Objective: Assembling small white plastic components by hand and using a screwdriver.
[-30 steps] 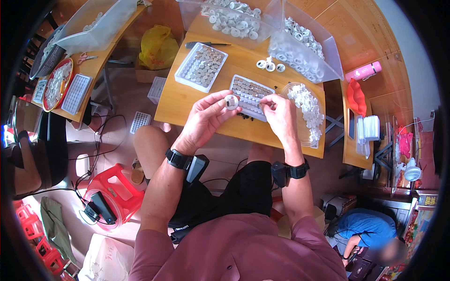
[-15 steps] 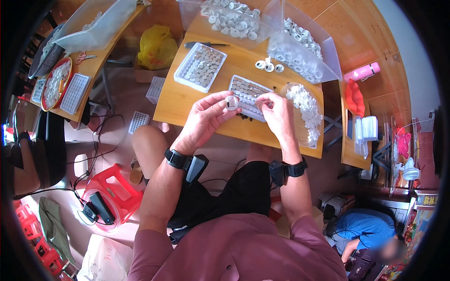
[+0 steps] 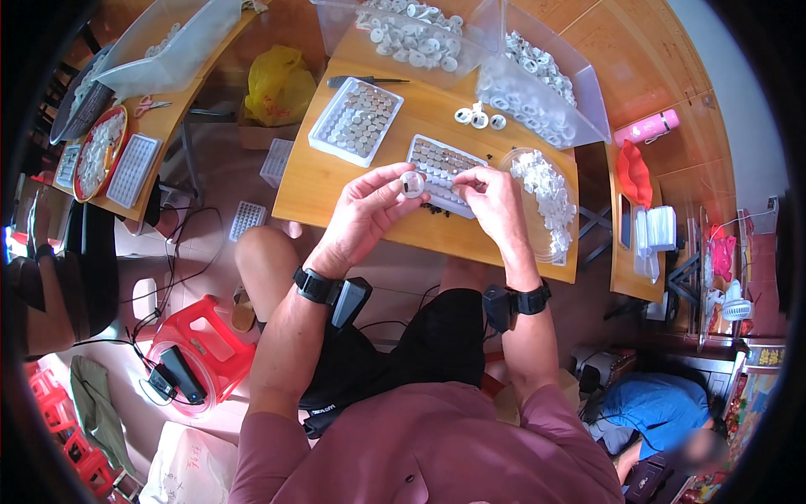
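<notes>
Head view showed the left hand (image 3: pixel 367 207) clamped on a round white piece (image 3: pixel 411 185), pinched between thumb and fingers over the wooden table (image 3: pixel 315 191), beside a white tray (image 3: pixel 450 203) of small discs (image 3: pixel 447 157). The right hand (image 3: pixel 494 198) had its thumb and fingertips drawn close at that tray; the step in hand was probably picking out a disc, and the next move seemed to call for a steady left pinch and a clean right-hand lift. That hand hid part of the tray, whether its fingertips gripped anything could not be told, and the piece's dark marking was too small to make out.
</notes>
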`<state>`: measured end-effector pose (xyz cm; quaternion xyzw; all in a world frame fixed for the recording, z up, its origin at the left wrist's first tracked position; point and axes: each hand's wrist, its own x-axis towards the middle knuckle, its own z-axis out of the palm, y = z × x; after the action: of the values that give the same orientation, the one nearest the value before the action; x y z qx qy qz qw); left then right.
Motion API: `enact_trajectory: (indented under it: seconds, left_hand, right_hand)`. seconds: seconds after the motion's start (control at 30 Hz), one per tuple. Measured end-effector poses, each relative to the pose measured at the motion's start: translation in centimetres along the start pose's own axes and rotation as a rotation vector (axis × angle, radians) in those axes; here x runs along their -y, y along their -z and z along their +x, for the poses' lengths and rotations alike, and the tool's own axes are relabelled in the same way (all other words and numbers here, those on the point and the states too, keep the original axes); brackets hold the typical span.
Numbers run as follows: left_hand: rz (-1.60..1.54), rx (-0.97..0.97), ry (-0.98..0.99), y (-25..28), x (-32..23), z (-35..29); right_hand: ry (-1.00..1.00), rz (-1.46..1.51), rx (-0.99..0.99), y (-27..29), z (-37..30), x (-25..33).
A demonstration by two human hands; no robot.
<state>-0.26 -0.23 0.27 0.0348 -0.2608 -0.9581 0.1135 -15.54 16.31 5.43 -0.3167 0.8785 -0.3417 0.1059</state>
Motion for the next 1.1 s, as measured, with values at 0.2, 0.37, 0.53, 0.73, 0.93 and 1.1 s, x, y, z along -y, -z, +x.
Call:
enact_trajectory:
  seconds: [0.2, 0.37, 0.53, 0.73, 0.93, 1.1]
  left_hand:
    - [0.008, -0.006, -0.002, -0.1, 0.0, 0.0]
    - [0.013, -0.006, 0.001, 0.0, -0.1, -0.1]
    - [0.046, -0.008, 0.007, 0.0, -0.1, -0.1]
    - [0.018, 0.029, -0.009, -0.1, 0.1, -0.2]
    - [0.048, -0.018, 0.002, -0.3, 0.0, -0.2]
    - [0.059, -0.020, 0.014, -0.4, 0.0, -0.3]
  right_hand:
    - [0.003, -0.041, 0.014, 0.0, -0.4, 0.6]
    - [0.011, 0.191, -0.036, 0.5, -1.8, 3.8]
    - [0.341, 0.176, -0.114, -0.9, -2.8, 6.0]
    - [0.626, -0.129, -0.256, -2.6, -2.1, 5.1]
    - [0.709, -0.236, -0.298, -2.5, -2.1, 5.4]
    - [0.676, -0.202, -0.256, -2.3, -2.0, 5.2]
